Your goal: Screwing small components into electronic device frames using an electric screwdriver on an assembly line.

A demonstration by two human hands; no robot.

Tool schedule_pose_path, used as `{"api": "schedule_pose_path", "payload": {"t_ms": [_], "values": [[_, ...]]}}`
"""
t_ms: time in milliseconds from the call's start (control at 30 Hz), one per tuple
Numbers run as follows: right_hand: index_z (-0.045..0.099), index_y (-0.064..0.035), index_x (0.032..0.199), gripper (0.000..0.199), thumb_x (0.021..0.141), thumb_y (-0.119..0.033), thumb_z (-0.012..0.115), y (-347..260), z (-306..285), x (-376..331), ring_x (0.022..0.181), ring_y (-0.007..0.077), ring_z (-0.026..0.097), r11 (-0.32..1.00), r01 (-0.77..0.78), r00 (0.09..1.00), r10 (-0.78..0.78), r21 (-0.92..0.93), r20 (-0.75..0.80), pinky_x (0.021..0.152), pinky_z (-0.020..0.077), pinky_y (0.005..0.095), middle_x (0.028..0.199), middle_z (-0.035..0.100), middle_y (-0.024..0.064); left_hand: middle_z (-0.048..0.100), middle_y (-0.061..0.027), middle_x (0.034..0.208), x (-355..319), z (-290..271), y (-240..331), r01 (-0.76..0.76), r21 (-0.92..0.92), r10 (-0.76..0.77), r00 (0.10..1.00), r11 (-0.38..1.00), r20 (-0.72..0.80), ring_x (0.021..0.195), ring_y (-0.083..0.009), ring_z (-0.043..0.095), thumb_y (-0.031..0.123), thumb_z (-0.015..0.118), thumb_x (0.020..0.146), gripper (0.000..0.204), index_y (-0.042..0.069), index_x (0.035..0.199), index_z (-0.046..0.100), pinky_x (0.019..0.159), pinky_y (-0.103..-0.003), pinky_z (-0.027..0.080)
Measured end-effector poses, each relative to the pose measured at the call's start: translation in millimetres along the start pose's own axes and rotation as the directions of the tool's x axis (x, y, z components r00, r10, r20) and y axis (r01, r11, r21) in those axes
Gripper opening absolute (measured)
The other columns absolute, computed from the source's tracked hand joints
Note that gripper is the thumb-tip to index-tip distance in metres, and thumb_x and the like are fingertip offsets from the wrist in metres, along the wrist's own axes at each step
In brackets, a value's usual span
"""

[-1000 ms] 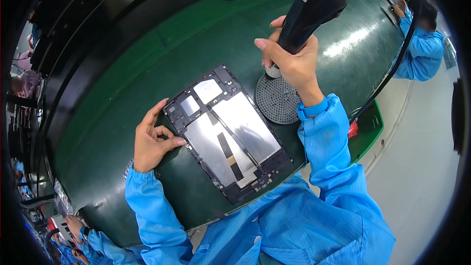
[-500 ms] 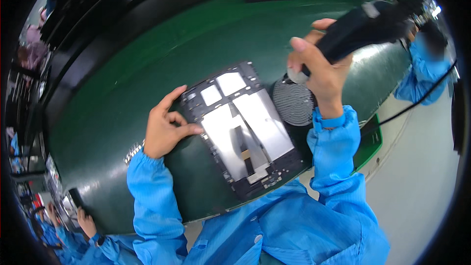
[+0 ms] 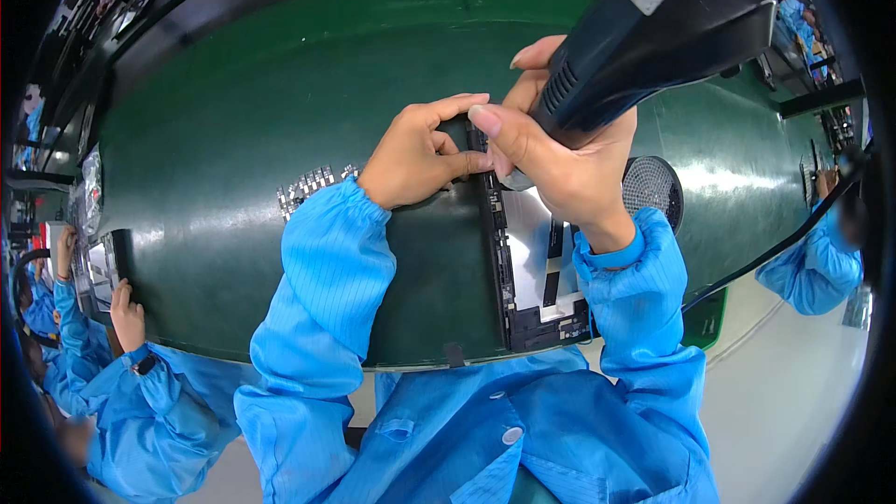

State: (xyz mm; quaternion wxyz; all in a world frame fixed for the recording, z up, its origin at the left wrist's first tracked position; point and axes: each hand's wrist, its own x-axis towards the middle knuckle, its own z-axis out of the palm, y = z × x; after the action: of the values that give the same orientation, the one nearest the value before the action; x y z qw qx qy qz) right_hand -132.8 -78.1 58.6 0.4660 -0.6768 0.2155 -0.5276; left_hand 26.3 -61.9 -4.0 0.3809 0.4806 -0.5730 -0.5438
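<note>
An opened tablet [image 3: 528,266] lies on the green bench, its inside showing silvery battery panels, black frame and dark ribbon strips. At its upper left edge my left hand [image 3: 420,154] grips the rim with thumb and forefinger. My right hand [image 3: 574,163] is wrapped around a black electric screwdriver [image 3: 635,47], tilted over the tablet's upper part. That hand and sleeve hide the tablet's upper and right portions, and the screwdriver's tip is hard to make out. A round, dimpled grey dish [image 3: 655,191] stands just right of my right wrist.
Small metal parts [image 3: 313,189] lie in rows left of my left hand. A co-worker's hand [image 3: 128,315] rests near another device [image 3: 105,266] at the far left. A black cable [image 3: 793,233] runs along the right, above a green bin [image 3: 707,322].
My right hand has brought the screwdriver left and down over the tablet, beside my left hand. The tablet appears more upright in view; my left hand remains at its edge.
</note>
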Motion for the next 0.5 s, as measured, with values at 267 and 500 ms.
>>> {"api": "schedule_pose_path", "payload": {"t_ms": [267, 500], "values": [[0.046, 0.0039, 0.108, 0.037, 0.078, 0.007, 0.068, 9.2, 0.8, -1.4, 0.049, 0.0111, 0.056, 0.999, 0.033, 0.998, -0.032, -0.027, 0.053, 0.047, 0.0447, 0.0226, 0.059, 0.057, 0.0069, 0.061, -0.0038, 0.080, -0.3, -0.2, -6.0, -0.003, -0.001, 0.003, 1.000, 1.000, 0.004, 0.054, -0.0024, 0.048, 0.003, 0.076, 0.074, 0.059, -0.003, 0.127, 0.051, 0.047, -0.022, 0.041], [0.046, 0.0034, 0.109, 0.037, 0.079, 0.006, 0.067, 10.3, 1.0, -3.5, 0.048, 0.0128, 0.055, 1.000, 0.024, 0.998, -0.025, 0.014, 0.051, 0.047, 0.0454, 0.0245, 0.059, 0.057, 0.0085, 0.062, -0.0049, 0.080, -0.9, 2.3, -3.9, 0.008, -0.037, -0.008, 1.000, 0.999, 0.003, 0.054, -0.0040, 0.050, 0.004, 0.076, 0.074, 0.060, -0.003, 0.128, 0.051, 0.049, -0.023, 0.043]]}}
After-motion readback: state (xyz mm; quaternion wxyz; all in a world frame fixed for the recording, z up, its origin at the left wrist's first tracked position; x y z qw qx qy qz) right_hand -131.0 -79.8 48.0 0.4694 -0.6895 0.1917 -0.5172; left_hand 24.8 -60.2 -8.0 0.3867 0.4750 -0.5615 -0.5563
